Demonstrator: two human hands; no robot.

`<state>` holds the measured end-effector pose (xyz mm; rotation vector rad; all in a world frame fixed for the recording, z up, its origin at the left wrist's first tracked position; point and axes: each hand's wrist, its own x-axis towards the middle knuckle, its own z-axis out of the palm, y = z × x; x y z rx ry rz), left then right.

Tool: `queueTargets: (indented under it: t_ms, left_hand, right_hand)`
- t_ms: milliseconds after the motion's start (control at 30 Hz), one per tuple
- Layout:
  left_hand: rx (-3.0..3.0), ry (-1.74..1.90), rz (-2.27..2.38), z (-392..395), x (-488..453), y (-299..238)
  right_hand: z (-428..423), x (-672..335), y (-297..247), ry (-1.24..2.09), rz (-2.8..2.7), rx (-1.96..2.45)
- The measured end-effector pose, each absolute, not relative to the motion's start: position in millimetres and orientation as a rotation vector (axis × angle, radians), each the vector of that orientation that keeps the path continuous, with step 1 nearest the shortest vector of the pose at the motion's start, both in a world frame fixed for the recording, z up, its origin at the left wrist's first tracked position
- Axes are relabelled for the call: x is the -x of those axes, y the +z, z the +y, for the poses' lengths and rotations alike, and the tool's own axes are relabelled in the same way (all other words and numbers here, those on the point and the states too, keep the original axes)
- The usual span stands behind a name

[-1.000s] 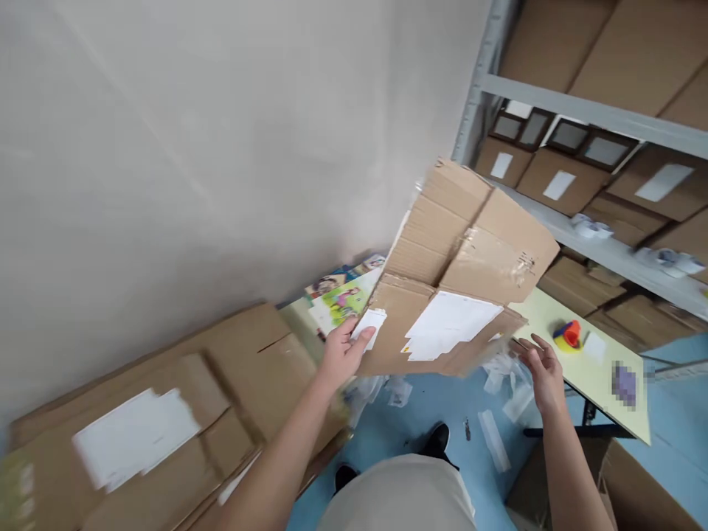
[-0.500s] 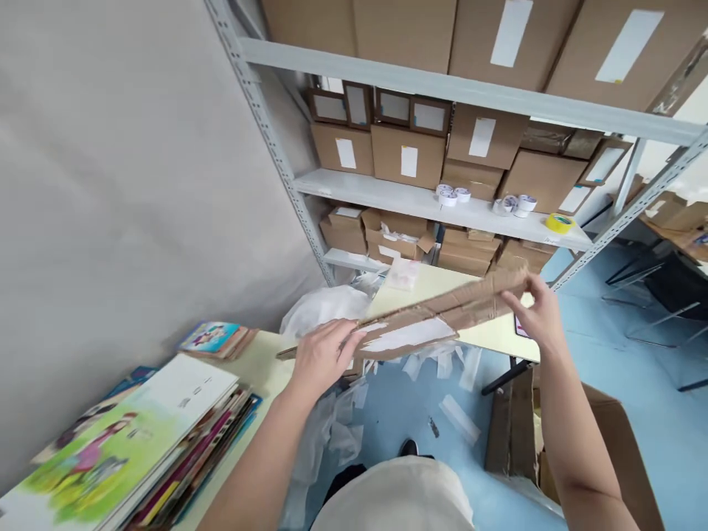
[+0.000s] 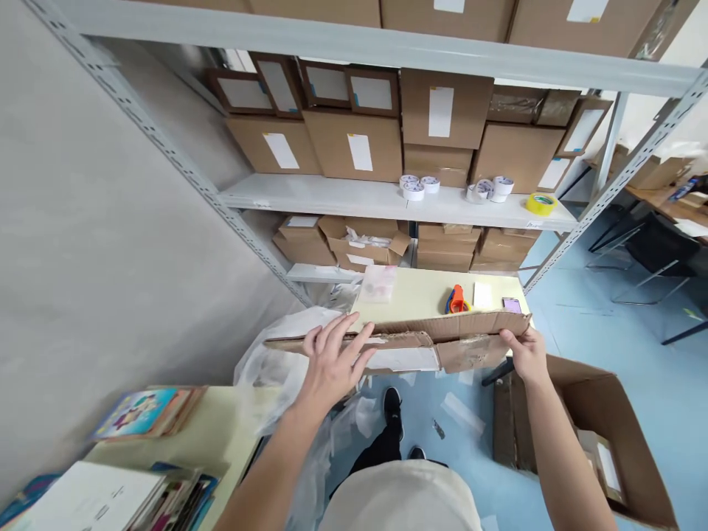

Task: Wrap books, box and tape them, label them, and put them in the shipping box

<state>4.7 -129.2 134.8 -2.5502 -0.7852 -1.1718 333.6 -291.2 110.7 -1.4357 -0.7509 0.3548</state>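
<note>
A flattened cardboard box [image 3: 470, 354] with a torn white label stretches across the middle of the head view, its near edge folded. My right hand [image 3: 529, 355] grips its right end, thumb on the near face. Spread fingers of my left hand [image 3: 333, 361] rest against the left part of the cardboard without closing round it. Beyond the cardboard, on the pale yellow table [image 3: 425, 291], are an orange tape dispenser [image 3: 456, 299], a white card [image 3: 483, 296], a phone [image 3: 512, 304] and a pinkish-white packet [image 3: 379, 284].
A metal shelf [image 3: 332, 193] with cartons and tape rolls [image 3: 413, 190] stands ahead. Books [image 3: 138, 413] lie on a table at left, beside clear plastic wrap [image 3: 271, 369]. On the right floor sits a large open carton [image 3: 608, 420]; paper scraps [image 3: 462, 413] litter the floor.
My view has swung left and nearer the shelf. The cardboard has turned more level and dropped a little at its right end. My left hand's fingers have spread; my right hand keeps its grip.
</note>
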Motion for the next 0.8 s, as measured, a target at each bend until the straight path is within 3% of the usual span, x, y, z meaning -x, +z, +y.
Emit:
queueTargets:
  t_ms: [200,367,567,800]
  left_hand:
    - [2.609,-1.38,-0.672,-77.8,-5.6,108.5]
    - [2.583,-1.497,-0.563,-21.8,-4.5,123.7]
    - [2.894,-1.358,-0.429,22.3,-19.2,133.3]
    - [3.035,-1.33,-0.274,12.8,-39.8,143.4]
  right_hand:
    - [-221.2,-324.8,112.7,0.328,-0.547,1.369]
    - [-149.5,-312.6,115.6,0.278,-0.469,1.309]
    - [-88.7,-311.7,104.4,0.256,-0.49,1.333]
    - [-59.2,-317.4,83.0,0.419,-0.454,1.22]
